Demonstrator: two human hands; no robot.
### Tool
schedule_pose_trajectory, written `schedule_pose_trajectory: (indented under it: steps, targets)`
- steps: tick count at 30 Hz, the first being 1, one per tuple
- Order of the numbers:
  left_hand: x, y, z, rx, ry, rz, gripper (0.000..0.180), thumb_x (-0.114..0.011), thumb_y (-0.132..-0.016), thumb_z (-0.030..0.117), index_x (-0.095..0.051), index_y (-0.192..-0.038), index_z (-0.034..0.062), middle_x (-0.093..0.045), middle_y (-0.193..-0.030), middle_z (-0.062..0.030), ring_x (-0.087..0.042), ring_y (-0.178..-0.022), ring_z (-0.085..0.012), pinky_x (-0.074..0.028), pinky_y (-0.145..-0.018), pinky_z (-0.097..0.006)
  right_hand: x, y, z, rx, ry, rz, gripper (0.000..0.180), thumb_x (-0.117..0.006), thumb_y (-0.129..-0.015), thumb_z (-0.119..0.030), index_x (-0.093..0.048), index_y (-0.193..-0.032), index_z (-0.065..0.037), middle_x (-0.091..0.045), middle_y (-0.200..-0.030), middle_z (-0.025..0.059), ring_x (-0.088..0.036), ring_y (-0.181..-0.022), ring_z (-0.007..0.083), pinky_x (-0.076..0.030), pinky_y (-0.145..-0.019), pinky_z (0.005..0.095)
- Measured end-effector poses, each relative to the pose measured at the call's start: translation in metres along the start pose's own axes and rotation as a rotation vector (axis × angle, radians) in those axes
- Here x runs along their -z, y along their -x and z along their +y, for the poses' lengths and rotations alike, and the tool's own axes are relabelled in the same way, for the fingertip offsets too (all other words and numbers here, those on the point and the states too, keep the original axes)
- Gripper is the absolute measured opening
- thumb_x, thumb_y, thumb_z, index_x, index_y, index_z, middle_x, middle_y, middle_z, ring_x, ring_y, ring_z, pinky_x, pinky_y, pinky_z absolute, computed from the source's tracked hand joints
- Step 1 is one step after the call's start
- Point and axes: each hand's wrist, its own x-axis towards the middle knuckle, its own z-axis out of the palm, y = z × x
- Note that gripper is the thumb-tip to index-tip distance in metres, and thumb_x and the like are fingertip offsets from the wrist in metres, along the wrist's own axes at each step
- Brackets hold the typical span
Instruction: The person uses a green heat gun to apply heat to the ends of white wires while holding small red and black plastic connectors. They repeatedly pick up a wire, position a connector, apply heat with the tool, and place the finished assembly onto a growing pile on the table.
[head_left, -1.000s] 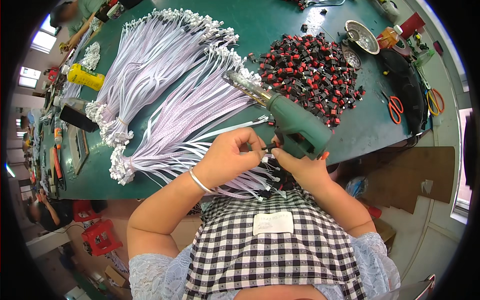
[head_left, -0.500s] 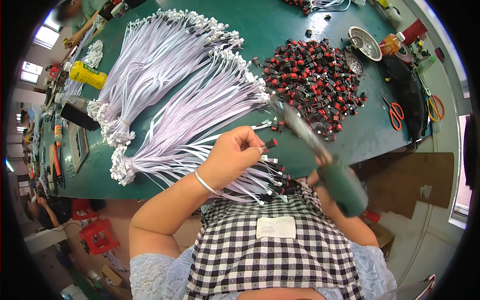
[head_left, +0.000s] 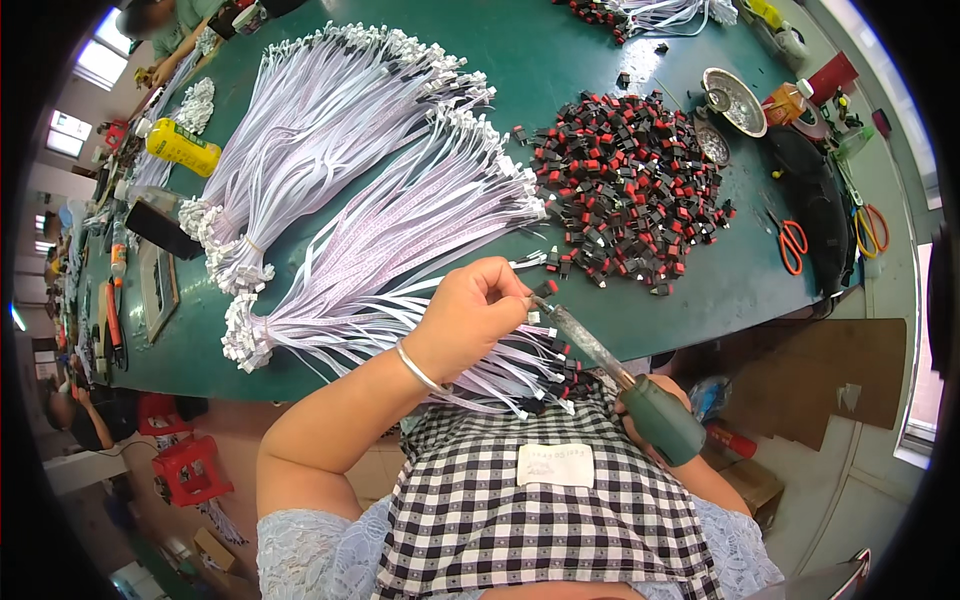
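My left hand pinches a small black-and-red connector on the end of a pale ribbon cable, just above the table's near edge. My right hand grips the green handle of a soldering iron, and its metal tip touches the connector. Finished cables with connectors lie over my lap below the left hand. A heap of loose black-and-red connectors sits on the green table beyond the tool. Large bundles of ribbon cables fan out to the left.
A metal dish, orange scissors and other tools lie at the right side. A yellow bottle and a black device sit at the far left. Another person works at the far end. Red stools stand below left.
The soldering iron was lying on the table; my right hand picked it up and brought its tip to the connector held in my left hand, which moved slightly right.
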Motion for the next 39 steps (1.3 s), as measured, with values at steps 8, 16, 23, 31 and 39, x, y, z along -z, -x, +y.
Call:
schedule_pose_trajectory:
  steps: [8, 16, 23, 31, 39]
  targets:
    - [-0.001, -0.002, 0.0, 0.003, 0.019, 0.004, 0.006, -0.054, -0.074, -0.001, -0.05, -0.071, 0.0028, -0.054, -0.076, -0.0036, -0.045, -0.062, -0.0059, -0.038, -0.056, -0.019, 0.042, -0.002, 0.053, 0.669, 1.564, 0.644, 0.023, -0.056, -0.079, -0.024, -0.058, -0.092, -0.004, -0.06, -0.077, 0.0077, -0.059, -0.066, 0.0173, -0.047, -0.058, 0.0282]
    - [0.002, -0.003, -0.005, -0.019, 0.003, -0.024, 0.006, -0.054, -0.074, -0.001, -0.051, -0.071, 0.0028, -0.053, -0.078, -0.0036, -0.046, -0.065, -0.0062, -0.039, -0.06, -0.021, 0.001, 0.004, 0.029, 0.658, 1.231, 0.616, 0.036, -0.051, -0.085, -0.031, -0.049, -0.106, -0.001, -0.058, -0.086, 0.0138, -0.057, -0.073, 0.0177, -0.047, -0.066, 0.03]
    - [-0.003, 0.012, 0.003, -0.057, -0.131, -0.087, 0.006, -0.055, -0.073, -0.002, -0.05, -0.071, 0.0013, -0.052, -0.08, -0.0038, -0.046, -0.07, -0.007, -0.039, -0.063, -0.021, -0.063, -0.042, -0.008, 0.814, 0.773, 0.522, 0.025, -0.054, -0.082, -0.014, -0.052, -0.101, 0.003, -0.058, -0.086, 0.01, -0.057, -0.075, 0.0142, -0.047, -0.067, 0.0293]
    - [0.001, 0.024, 0.006, -0.189, -0.407, -0.117, 0.006, -0.056, -0.072, 0.0, -0.05, -0.071, 0.0008, -0.054, -0.081, -0.0051, -0.049, -0.068, -0.0081, -0.042, -0.061, -0.022, -0.096, -0.077, -0.015, 0.586, 0.704, 0.413, 0.026, -0.063, -0.072, -0.001, -0.054, -0.097, 0.002, -0.058, -0.087, 0.0066, -0.057, -0.071, 0.0124, -0.048, -0.064, 0.0246]
    - [-0.004, 0.033, 0.009, -0.36, -0.649, 0.092, 0.013, -0.061, -0.072, 0.006, -0.057, -0.082, -0.0011, -0.06, -0.08, -0.0083, -0.058, -0.069, -0.015, -0.046, -0.066, -0.025, -0.086, -0.08, -0.016, 0.654, 0.653, 0.384, 0.021, -0.062, -0.074, -0.002, -0.054, -0.094, 0.002, -0.057, -0.083, 0.0057, -0.055, -0.069, 0.0124, -0.047, -0.062, 0.0255]
